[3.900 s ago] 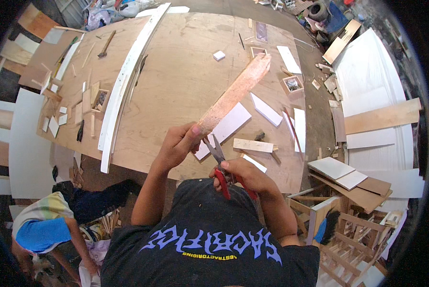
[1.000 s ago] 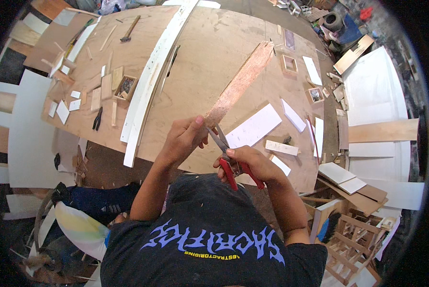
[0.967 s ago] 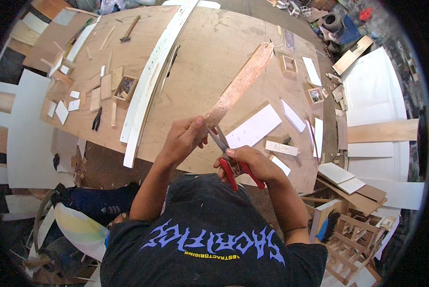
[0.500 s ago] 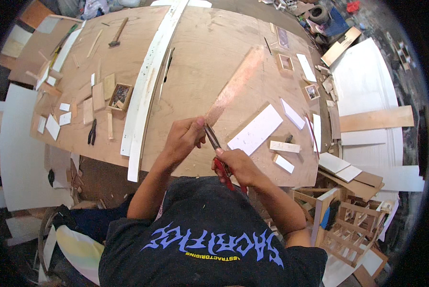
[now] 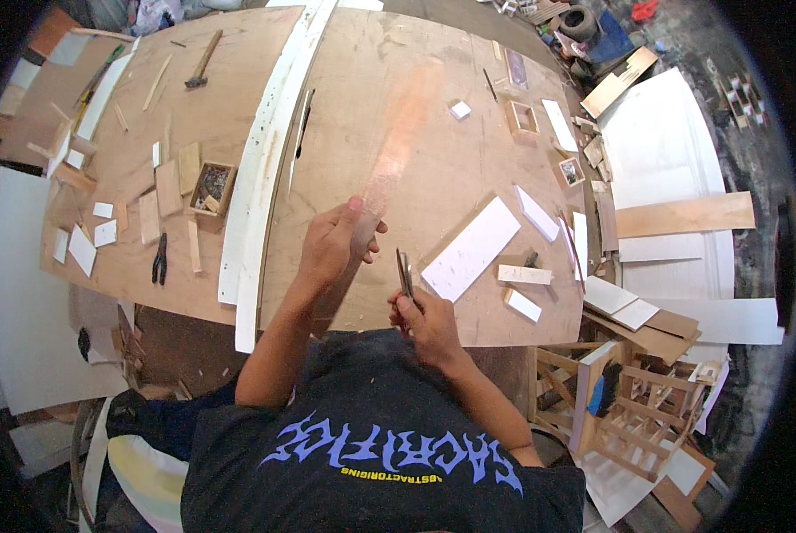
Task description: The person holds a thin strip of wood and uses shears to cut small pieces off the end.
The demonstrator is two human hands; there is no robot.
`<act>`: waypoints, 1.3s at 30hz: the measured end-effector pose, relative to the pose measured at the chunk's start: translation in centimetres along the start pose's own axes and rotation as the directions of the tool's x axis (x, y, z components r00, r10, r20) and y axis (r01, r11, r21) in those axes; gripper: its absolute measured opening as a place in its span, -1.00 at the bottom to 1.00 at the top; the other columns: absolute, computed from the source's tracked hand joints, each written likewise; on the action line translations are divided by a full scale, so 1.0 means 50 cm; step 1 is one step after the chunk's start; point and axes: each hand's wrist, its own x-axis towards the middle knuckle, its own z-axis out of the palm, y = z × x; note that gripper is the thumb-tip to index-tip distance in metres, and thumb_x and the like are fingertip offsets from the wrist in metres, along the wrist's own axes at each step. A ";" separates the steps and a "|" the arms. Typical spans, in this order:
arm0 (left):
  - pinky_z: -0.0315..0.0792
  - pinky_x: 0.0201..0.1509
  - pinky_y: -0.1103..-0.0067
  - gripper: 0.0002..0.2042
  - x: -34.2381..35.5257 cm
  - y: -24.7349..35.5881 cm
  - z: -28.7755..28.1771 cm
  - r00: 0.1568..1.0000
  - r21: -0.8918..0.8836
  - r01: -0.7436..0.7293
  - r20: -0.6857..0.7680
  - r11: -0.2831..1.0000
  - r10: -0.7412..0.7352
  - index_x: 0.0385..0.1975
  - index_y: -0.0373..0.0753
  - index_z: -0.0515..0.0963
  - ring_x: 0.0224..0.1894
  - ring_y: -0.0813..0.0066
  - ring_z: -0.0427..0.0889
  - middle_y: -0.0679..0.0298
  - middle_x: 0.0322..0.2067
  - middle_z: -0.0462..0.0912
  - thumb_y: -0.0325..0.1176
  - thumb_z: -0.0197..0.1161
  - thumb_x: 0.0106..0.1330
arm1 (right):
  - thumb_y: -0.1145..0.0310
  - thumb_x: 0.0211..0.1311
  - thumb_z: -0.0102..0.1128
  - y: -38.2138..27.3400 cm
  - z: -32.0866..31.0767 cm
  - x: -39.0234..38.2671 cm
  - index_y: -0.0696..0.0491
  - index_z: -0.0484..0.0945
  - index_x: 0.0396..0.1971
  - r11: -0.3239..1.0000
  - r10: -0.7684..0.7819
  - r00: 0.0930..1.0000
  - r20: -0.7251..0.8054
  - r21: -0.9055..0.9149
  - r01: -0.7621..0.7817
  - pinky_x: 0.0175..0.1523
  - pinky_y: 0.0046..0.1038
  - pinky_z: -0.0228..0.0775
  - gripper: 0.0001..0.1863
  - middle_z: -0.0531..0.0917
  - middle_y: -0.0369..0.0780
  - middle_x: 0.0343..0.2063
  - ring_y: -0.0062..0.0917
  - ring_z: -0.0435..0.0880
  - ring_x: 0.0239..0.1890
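My left hand (image 5: 334, 244) is closed around the near end of a long, thin, coppery-pink strip (image 5: 402, 129), which looks partly see-through and slants away over the plywood table (image 5: 362, 306). In my right hand (image 5: 429, 327) is a pair of metal snips (image 5: 404, 269), gripped near the table's front edge. Their blades point up and away, apart from the strip; most of the handles are hidden by my fingers. Just right of the snips lies a white board (image 5: 473, 247). A small white block (image 5: 460, 109) sits to the right of the strip's far end.
A long white plank (image 5: 269, 133) crosses the table on the left. Beyond it are a hammer (image 5: 204, 62), a wooden box of small metal pieces (image 5: 211, 188) and black pliers (image 5: 159, 259). Small wooden boxes (image 5: 522, 123) and white offcuts (image 5: 537, 211) lie on the right.
The snips have come away from the strip, and my right hand is lower. My left hand has moved left with the strip, whose far end has swung left. The small white block now shows.
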 end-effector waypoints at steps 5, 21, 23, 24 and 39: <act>0.41 -0.43 0.60 -0.51 -0.030 0.022 -0.009 0.985 0.167 0.016 0.168 0.986 -0.044 -0.25 -0.39 0.62 -0.50 0.57 0.53 0.26 -0.51 0.59 -0.03 -0.07 0.57 | -0.05 0.48 -0.01 -0.015 -0.065 0.020 0.25 0.62 -0.10 0.854 0.100 0.923 0.371 0.444 -0.270 -0.20 -0.40 0.55 -0.43 0.72 -0.14 -0.37 -0.49 0.70 -0.34; 0.35 -0.52 0.65 -0.52 -0.052 -0.020 -0.032 0.942 0.267 -0.173 0.326 0.948 0.079 -0.22 -0.38 0.67 -0.58 0.66 0.44 0.40 -0.65 0.47 -0.05 -0.01 0.58 | -0.08 0.42 -0.05 -0.044 -0.103 0.008 0.35 0.53 -0.02 0.507 0.147 0.628 0.764 0.487 -0.711 0.01 -0.25 0.50 -0.33 0.70 -0.09 -0.33 -0.30 0.70 -0.25; 0.36 -0.51 0.64 -0.52 -0.055 -0.021 -0.027 0.947 0.250 -0.161 0.311 0.955 0.078 -0.21 -0.39 0.67 -0.58 0.66 0.45 0.39 -0.64 0.47 -0.04 -0.01 0.58 | -0.08 0.42 -0.06 -0.055 -0.102 0.008 0.36 0.53 -0.02 0.494 0.188 0.618 0.763 0.470 -0.731 0.00 -0.25 0.51 -0.33 0.70 -0.08 -0.33 -0.29 0.70 -0.25; 0.36 -0.51 0.64 -0.52 -0.056 -0.021 -0.024 0.949 0.240 -0.157 0.305 0.958 0.079 -0.20 -0.39 0.67 -0.57 0.66 0.45 0.39 -0.64 0.47 -0.04 -0.01 0.58 | -0.08 0.42 -0.06 -0.056 -0.100 0.006 0.36 0.53 -0.02 0.480 0.189 0.620 0.762 0.479 -0.735 0.00 -0.25 0.51 -0.32 0.70 -0.08 -0.33 -0.28 0.70 -0.25; 0.42 -0.43 0.52 -0.53 -0.071 -0.026 -0.046 0.922 0.500 -0.342 0.341 0.796 0.182 -0.36 -0.39 0.63 -0.54 0.53 0.52 0.28 -0.62 0.55 -0.06 0.01 0.55 | -0.13 0.45 -0.07 -0.023 -0.062 -0.025 0.25 0.55 -0.23 0.294 0.126 0.619 0.775 0.567 -0.769 -0.33 -0.41 0.49 -0.38 0.56 -0.23 -0.57 -0.45 0.58 -0.54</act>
